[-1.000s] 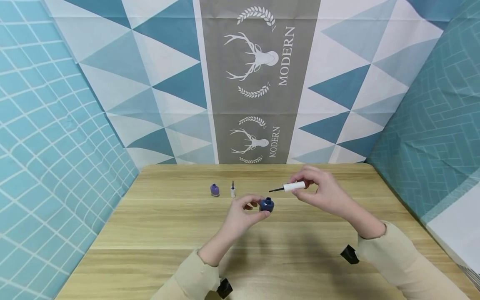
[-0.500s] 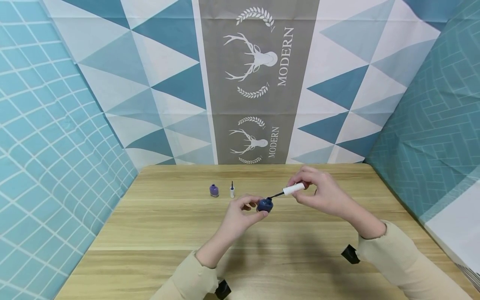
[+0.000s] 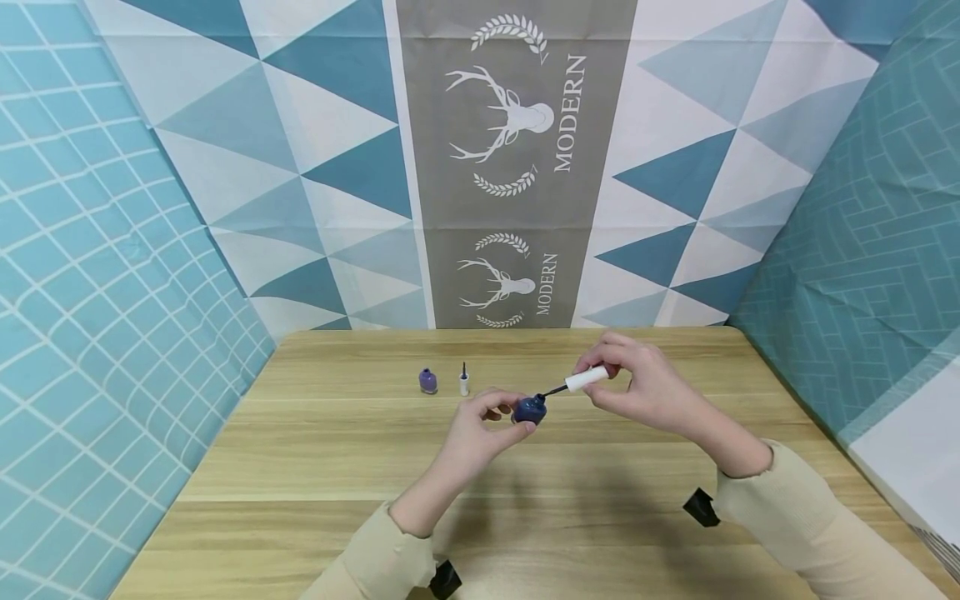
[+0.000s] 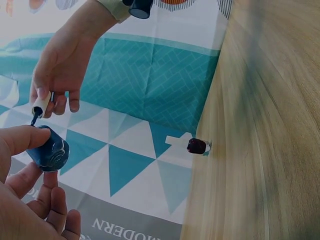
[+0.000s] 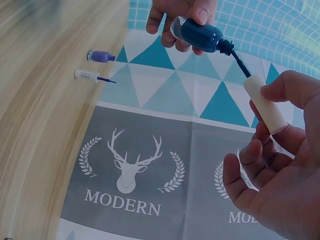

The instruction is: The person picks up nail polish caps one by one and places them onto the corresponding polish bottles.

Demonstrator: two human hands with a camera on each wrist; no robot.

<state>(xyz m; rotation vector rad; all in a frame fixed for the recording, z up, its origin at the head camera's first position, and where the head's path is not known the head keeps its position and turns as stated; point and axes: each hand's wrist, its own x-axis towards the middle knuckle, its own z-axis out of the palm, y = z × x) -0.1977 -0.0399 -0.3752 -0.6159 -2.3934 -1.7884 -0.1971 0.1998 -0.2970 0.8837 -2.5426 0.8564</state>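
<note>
My left hand [image 3: 480, 429] pinches a small dark blue nail polish bottle [image 3: 529, 410] between thumb and fingers, tilted with its neck toward the right. My right hand [image 3: 648, 385] pinches the white cap [image 5: 265, 104] of a nail polish brush. The dark brush [image 5: 241, 63] slants down from that cap, and its tip meets the mouth of the bottle's neck. How far the tip reaches inside cannot be told. In the right wrist view, blue polish fills most of the bottle [image 5: 199, 36], and the left hand [image 5: 182, 15] shows behind it.
An uncapped purple nail polish bottle [image 3: 428, 382] stands on the wooden table [image 3: 337, 467]. Beside it a white brush cap [image 3: 464, 384] stands with its brush up. In the left wrist view a small dark reddish bottle [image 4: 197, 146] is on the table. Patterned cloth hangs behind.
The brush tip has come from just apart to the bottle's mouth. My left hand has tilted the bottle toward the brush. Over the last half second almost nothing moves.
</note>
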